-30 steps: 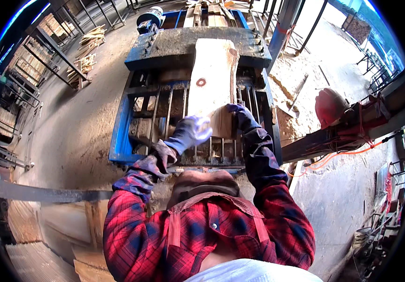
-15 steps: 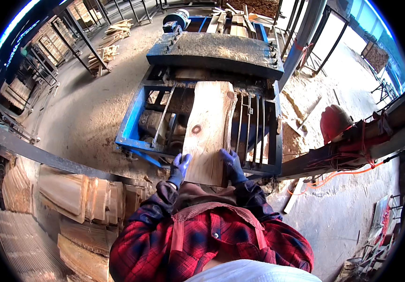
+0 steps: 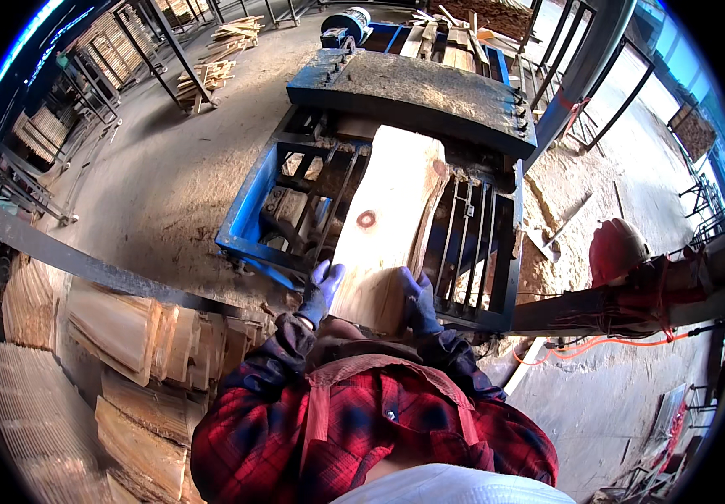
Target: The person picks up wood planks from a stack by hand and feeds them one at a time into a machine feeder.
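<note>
A wide, pale wooden board (image 3: 387,223) with a dark knot and a rough right edge lies on the blue-framed infeed bed of a machine (image 3: 249,197). My left hand (image 3: 322,290), in a purple-blue glove, grips the board's left edge close to its near end. On the opposite edge, my right hand (image 3: 419,301) in a matching glove holds the board, its fingers partly hidden. The far end of the board reaches the dark gap beneath the machine's dusty hood (image 3: 413,88).
Stacked boards (image 3: 118,332) stand at my left, behind a curved metal bar (image 3: 85,260). A cap-like red and white object (image 3: 619,252) rests on a beam at right, above an orange hose (image 3: 581,346). A motor (image 3: 347,27) sits beyond the hood. Sawdust covers the floor.
The view has swung slightly, so the machine appears farther right and tilted. The board's far end is a little closer to the hood. Both hands keep their hold on its edges.
</note>
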A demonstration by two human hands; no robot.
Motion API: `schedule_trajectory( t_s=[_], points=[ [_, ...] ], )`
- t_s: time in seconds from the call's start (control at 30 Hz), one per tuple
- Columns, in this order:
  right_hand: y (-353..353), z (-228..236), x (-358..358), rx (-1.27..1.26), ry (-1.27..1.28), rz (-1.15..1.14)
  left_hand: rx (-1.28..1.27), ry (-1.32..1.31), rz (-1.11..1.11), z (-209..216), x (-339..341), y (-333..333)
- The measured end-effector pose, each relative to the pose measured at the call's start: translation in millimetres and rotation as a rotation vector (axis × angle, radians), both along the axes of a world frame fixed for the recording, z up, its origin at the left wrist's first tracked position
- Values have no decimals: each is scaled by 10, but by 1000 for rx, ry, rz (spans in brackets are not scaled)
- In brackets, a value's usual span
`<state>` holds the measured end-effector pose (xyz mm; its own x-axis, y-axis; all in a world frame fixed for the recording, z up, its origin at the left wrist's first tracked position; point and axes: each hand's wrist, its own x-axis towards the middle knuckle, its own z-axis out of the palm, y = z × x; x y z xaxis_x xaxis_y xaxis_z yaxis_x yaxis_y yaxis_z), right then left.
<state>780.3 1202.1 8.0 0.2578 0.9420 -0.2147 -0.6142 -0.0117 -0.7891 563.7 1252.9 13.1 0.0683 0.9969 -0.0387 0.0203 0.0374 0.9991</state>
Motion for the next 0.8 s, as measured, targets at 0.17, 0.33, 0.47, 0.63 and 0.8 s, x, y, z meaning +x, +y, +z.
schedule_trajectory(
  t_s=[0.17,0.33,0.47,0.63,0.8],
  points=[
    [161,-275,-167,-173,-68,125,-160,58,90,-186,-238,25],
    [538,-238,-218,-135,-62,130,-171,-42,35,-302,-377,392],
    [432,-100,-285,-72,19,106,-76,21,46,-160,-344,318],
    [340,372,-186,74,-162,47,43,74,221,596,-120,43],
    [1275,1136,91,248,-180,157,406,-97,-126,1570,171,306]
  ],
)
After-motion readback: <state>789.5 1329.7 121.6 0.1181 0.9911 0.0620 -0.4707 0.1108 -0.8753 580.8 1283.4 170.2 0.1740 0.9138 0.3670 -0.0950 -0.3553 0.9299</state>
